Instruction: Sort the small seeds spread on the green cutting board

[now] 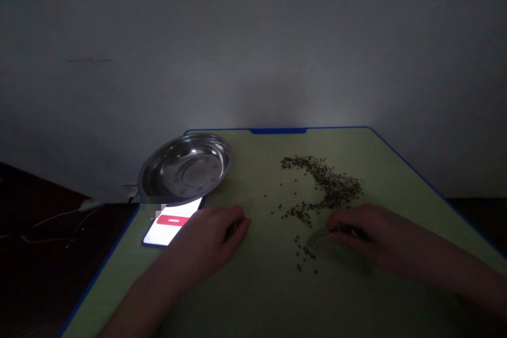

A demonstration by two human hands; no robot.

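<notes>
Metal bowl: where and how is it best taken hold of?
Probably by the right side of the rim of the metal bowl, with the left hand coming from the middle of the table and pinching the lip. It is wide, shallow and open; that side faces bare surface, while the near edge overlaps the phone in view.

I seem to be in a room at home: a blue-edged tabletop by a plain, scuffed wall, pale cables trailing beside it.

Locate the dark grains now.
Head view, right of centre: most of the dark grains lie on the table just beyond the right grip, others scattered left of it.
</notes>
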